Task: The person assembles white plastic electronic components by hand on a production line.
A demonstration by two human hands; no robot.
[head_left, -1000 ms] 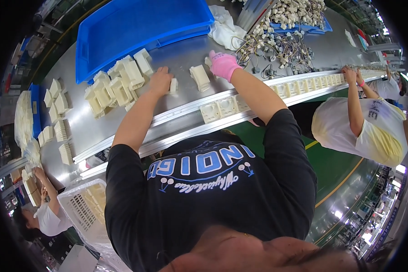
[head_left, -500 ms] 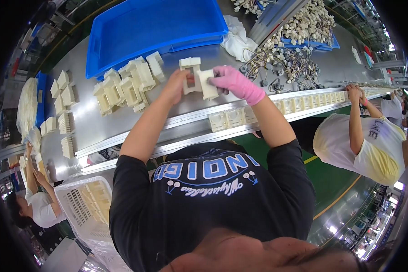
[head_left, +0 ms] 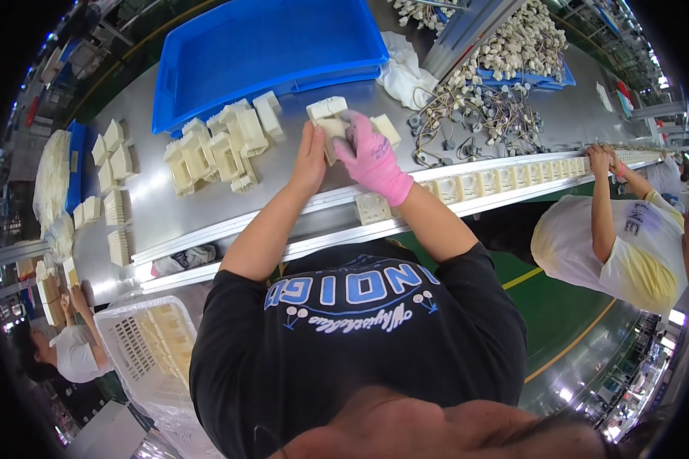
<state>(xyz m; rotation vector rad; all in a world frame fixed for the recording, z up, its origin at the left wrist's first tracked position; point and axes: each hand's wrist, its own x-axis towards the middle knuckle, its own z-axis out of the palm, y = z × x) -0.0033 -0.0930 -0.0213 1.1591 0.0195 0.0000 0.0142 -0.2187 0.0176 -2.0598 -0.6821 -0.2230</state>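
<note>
Steel table. Far side, left of centre: blue tray; cream parts bunched just nearer. Left: pale blocks in small groups. White cloth beside tray. Right: tangled wired parts, heaped second tray beyond.

Here's the bare left hand, fingers pointing away from the body; close on their right, the pink-gloved right hand, its fingers bent toward them. Both forearms slant inward behind the fingers, wrists well apart.
</note>
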